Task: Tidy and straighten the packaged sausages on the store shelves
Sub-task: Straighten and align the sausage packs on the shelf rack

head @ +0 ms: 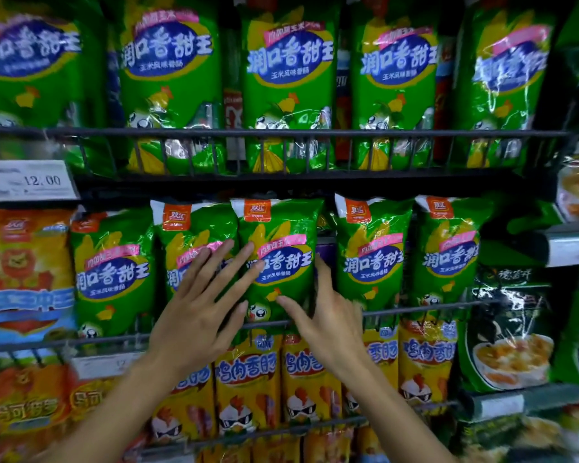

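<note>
Green sausage packs stand in rows on the wire shelves. In the middle row, one green pack (283, 242) sits at the centre between its neighbours. My left hand (199, 304) lies flat with straight, spread fingers across the left side of that pack and the pack to its left (189, 235). My right hand (330, 314) reaches to the centre pack's right edge, fingers extended, the thumb across its lower front. Neither hand grips anything.
A top row of larger green packs (288, 88) stands behind a black wire rail (281, 132). Yellow chicken-sausage packs (248, 382) fill the row below. Orange packs (20, 272) stand at left, dark green soup packs (508, 329) at right. A price tag (27, 180) hangs upper left.
</note>
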